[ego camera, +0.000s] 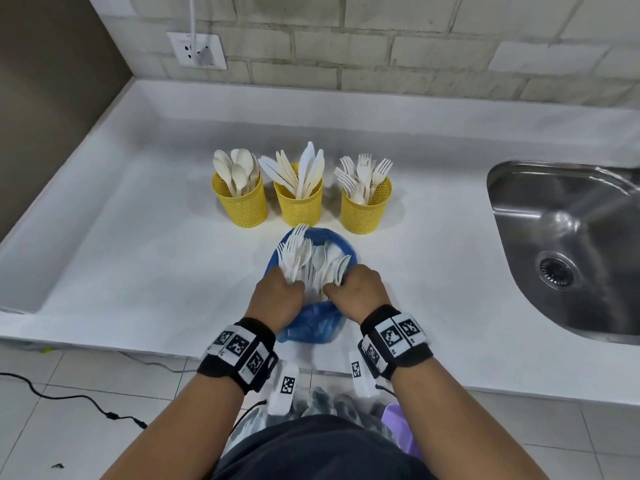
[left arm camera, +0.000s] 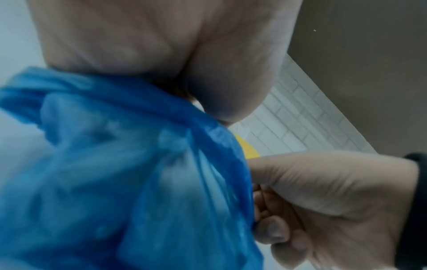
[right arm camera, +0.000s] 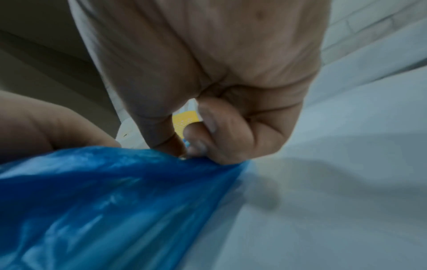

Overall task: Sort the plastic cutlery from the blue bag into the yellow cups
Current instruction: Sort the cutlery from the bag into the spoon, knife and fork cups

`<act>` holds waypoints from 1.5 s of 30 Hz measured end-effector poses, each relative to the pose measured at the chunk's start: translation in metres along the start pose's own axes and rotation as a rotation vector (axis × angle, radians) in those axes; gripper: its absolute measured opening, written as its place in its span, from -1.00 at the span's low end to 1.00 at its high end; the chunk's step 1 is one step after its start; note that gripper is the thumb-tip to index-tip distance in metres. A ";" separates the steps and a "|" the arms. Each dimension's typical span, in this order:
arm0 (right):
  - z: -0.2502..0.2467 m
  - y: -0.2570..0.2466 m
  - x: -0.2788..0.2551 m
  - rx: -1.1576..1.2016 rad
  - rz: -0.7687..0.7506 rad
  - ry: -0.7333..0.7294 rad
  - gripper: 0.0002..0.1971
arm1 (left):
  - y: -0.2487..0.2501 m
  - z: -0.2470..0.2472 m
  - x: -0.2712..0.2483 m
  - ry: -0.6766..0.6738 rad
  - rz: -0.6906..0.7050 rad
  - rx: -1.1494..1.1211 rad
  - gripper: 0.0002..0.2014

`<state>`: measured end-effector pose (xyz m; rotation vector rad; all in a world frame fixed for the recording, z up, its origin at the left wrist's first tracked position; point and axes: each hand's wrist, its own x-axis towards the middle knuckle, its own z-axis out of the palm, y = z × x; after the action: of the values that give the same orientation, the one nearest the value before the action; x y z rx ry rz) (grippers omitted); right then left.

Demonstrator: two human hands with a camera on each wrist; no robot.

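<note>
1. The left hand [ego camera: 277,299] is gripping a bunch of white forks [ego camera: 293,252] at the blue bag [ego camera: 313,323] mouth, fingers curled round them.
2. The right hand [ego camera: 356,292] is pinching the bag's rim, just beside the loose spoons [ego camera: 325,265] inside.
3. Beyond both grips, three yellow cups [ego camera: 298,202] are standing in a row — spoons, knives and forks sorted in them.

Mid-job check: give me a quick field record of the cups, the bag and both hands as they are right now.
left yellow mesh cup: spoons
middle yellow mesh cup: knives
right yellow mesh cup: forks
blue plastic bag: on white counter, mouth open, mixed white cutlery inside
left hand: grips forks at the bag mouth
right hand: pinches the bag rim
</note>
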<state>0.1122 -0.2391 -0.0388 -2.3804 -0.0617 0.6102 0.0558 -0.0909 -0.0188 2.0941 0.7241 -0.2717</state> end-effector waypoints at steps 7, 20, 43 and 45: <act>0.003 -0.004 0.005 0.023 0.030 0.021 -0.63 | -0.005 0.003 0.000 -0.027 0.003 -0.090 -0.78; 0.010 -0.009 0.006 0.124 0.021 0.028 -0.58 | -0.024 -0.001 0.009 0.011 0.098 0.029 -0.84; -0.006 -0.014 -0.011 0.596 -0.077 0.025 -0.92 | -0.024 -0.025 0.003 -0.249 0.099 -0.599 -0.79; -0.009 -0.019 -0.014 0.642 -0.091 0.004 -0.92 | -0.023 -0.025 0.003 -0.247 0.122 -0.575 -0.82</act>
<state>0.1055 -0.2324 -0.0156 -1.7473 0.0254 0.4897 0.0425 -0.0594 -0.0211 1.5168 0.4551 -0.2172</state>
